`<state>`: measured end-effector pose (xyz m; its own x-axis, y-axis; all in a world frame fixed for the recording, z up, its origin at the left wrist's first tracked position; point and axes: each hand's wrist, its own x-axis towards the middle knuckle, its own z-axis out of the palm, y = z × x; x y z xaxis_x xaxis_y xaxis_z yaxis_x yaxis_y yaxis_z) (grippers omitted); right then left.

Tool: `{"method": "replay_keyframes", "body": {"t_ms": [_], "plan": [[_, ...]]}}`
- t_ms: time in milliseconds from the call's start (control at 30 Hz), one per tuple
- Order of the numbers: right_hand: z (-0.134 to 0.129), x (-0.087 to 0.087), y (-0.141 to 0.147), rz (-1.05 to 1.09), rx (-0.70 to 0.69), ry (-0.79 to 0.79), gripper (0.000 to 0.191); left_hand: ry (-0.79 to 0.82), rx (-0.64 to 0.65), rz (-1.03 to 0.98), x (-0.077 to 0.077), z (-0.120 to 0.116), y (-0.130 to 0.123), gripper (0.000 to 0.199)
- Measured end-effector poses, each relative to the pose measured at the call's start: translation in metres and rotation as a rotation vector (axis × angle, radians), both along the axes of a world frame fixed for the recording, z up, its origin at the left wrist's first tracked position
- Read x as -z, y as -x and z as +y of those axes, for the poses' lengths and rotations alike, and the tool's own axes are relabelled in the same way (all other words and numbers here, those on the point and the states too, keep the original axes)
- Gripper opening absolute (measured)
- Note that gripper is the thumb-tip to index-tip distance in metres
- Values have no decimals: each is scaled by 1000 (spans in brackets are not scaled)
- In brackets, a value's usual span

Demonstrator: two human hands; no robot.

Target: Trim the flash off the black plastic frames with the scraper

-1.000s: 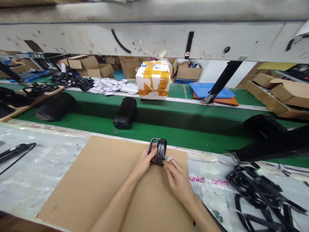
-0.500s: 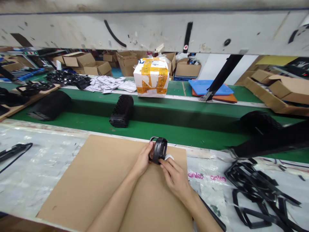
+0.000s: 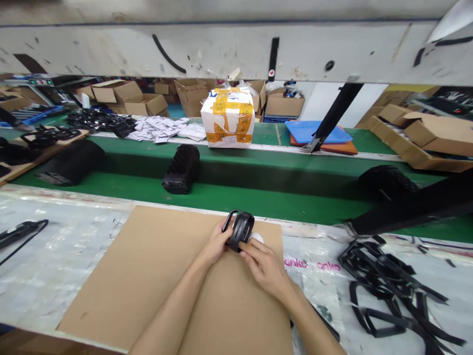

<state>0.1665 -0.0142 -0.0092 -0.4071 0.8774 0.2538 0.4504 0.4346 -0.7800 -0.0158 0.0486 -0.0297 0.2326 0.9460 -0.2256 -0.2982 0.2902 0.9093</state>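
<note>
Between my two hands is a black ring-shaped plastic part [image 3: 242, 230], tilted above the far edge of a brown cardboard sheet [image 3: 158, 276]. My left hand [image 3: 217, 242] closes on its left side, thumb toward me, where a thin black loop-like strip [image 3: 226, 222] stands out from the part. My right hand [image 3: 264, 264] pinches the lower right edge with its fingertips. Something small and white [image 3: 257, 237] shows just behind the right fingers; I cannot make out what it is.
A black perforated cylinder-like housing [image 3: 182, 170] lies on the green belt [image 3: 258, 192], with a dark one [image 3: 72, 162] farther left. Black strip frames [image 3: 391, 291] are heaped on the right of the bench. A taped white box [image 3: 229, 118] stands beyond. A black post [image 3: 406, 204] slants at right.
The view has shifted slightly. The ring-shaped part has turned a little in my hands, and the strip on its left now shows more clearly. Both hands keep hold of it.
</note>
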Motion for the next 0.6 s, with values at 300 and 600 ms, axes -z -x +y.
{"method": "replay_keyframes", "body": {"t_ms": [300, 600], "plan": [[4, 7, 0, 234, 149, -27, 22, 20, -25, 45, 3, 1, -6, 54], [0, 11, 5, 158, 129, -181, 37, 27, -158, 18, -6, 1, -13, 64]]}}
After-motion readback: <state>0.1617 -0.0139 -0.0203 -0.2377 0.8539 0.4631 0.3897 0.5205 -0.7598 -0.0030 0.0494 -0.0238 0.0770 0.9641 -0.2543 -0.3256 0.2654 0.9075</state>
